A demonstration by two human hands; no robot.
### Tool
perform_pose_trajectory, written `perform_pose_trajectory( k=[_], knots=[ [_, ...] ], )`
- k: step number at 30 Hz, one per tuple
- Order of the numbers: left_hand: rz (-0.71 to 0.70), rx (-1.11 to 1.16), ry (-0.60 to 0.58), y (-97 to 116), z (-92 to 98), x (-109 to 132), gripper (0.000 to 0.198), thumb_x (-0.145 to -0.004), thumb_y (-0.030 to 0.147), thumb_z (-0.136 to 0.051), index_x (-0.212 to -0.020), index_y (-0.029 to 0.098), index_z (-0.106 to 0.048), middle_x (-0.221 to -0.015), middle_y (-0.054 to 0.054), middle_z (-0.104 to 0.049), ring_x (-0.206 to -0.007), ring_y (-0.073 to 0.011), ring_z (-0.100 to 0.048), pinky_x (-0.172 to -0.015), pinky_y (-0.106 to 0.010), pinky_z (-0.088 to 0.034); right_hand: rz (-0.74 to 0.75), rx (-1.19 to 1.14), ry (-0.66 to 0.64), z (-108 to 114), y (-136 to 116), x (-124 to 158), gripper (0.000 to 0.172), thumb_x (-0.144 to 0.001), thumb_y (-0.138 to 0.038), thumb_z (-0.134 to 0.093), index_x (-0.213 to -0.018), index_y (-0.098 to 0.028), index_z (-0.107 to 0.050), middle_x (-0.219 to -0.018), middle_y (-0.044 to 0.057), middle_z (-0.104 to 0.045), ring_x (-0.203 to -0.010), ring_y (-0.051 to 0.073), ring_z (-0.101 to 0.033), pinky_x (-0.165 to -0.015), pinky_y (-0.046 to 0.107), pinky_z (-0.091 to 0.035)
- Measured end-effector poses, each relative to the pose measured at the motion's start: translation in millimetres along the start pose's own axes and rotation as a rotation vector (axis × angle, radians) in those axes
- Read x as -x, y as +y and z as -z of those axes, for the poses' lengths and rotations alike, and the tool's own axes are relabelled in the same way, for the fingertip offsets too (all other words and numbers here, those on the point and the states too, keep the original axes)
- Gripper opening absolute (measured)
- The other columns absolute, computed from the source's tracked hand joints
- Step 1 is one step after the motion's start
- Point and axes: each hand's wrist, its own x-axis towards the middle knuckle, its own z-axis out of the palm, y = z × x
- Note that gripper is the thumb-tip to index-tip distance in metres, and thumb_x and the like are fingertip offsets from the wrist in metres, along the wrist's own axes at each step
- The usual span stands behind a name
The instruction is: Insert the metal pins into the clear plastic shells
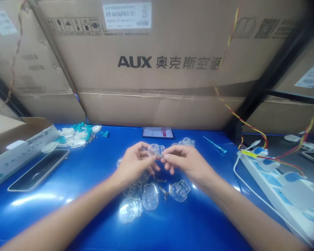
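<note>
Clear plastic catches the light where a small, see-through, irregular-edged piece (158, 148) sits between the fingertips of the person's left hand (136, 160) and right hand (185, 158), near the middle of the glossy blue tabletop (94, 219). Both hands are narrowed to a pinch on it, thumbs forward, other fingers curled beneath; the bare forearms (75, 212) slant inward from either side, cut off toward the elbows. Nearer lie rounded clear plastic casings (150, 198), some partly behind the left hand. Blur obscures the exact contact at the fingertips.
</note>
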Motion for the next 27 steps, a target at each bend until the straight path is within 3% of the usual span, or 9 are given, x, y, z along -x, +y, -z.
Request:
perform_pose_trajectory(
  k=[8,27],
  knots=[
    [-0.001,0.018,0.015,0.1,-3.0,1.5,0.027,-0.079,0.028,-0.068,-0.093,0.015,-0.05,-0.074,-0.006,-0.07,-0.066,-0.0198,-0.07,-0.056,-0.028,-0.054,-0.126,-0.197,0.031,-2.4,0.3,1.1,0.016,-0.064,-0.024,-0.076,-0.066,-0.015,-0.063,-0.067,0.004,-0.068,-0.054,0.011,-0.06,-0.049,0.023,-0.046],
    [-0.019,-0.016,0.039,0.5,-6.8,2.8,0.024,-0.079,0.027,-0.067,-0.09,0.017,-0.048,-0.07,-0.004,-0.069,-0.062,-0.0194,-0.069,-0.051,-0.028,-0.053,-0.068,-0.131,0.064,-6.1,1.0,1.9,0.016,-0.067,-0.024,-0.075,-0.067,-0.015,-0.062,-0.066,0.003,-0.068,-0.055,0.012,-0.062,-0.049,0.022,-0.049]
  ],
)
